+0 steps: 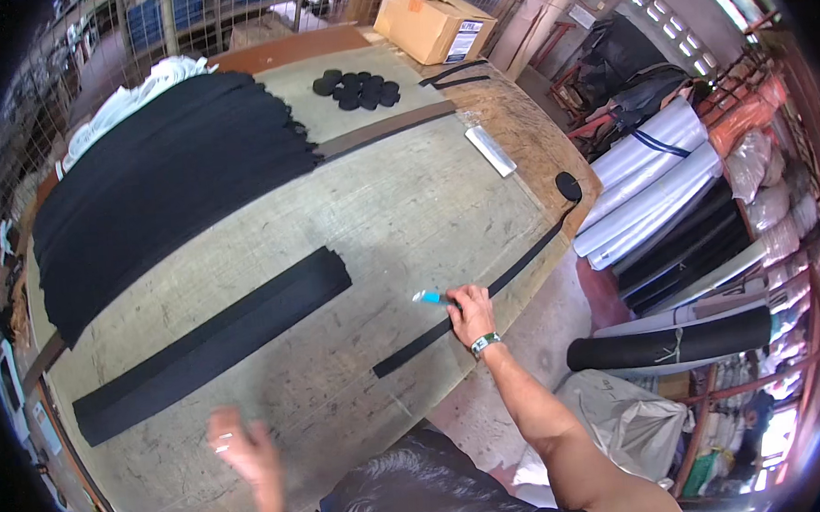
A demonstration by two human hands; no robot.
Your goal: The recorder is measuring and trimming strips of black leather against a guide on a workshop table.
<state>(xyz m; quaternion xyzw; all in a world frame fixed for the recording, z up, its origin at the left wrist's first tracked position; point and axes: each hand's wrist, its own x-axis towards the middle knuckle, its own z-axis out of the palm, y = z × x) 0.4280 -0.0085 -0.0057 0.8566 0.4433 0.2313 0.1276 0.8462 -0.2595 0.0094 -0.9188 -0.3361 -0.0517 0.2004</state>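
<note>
My right hand (474, 316) rests over a narrow black fabric strip (415, 347) near the table's front edge and holds a small tool with a blue handle (432, 297), perhaps a cutter. The strip runs right to a round black coil (568, 186). My left hand (237, 442), blurred, is above the bare tabletop with its fingers apart, holding nothing. Beyond it lies a flat stack of wide black fabric strips (213, 346). A large layered pile of black fabric (170, 192) covers the table's far left, with white fabric (139, 100) behind it.
Several black coils (357, 90), a metal ruler or plate (491, 151) and a cardboard box (432, 24) stand or lie across the worktable (407, 207). Clear plastic-wrapped rolls (649, 167), a black roll (668, 338) and a white sack (617, 419) are right of the table.
</note>
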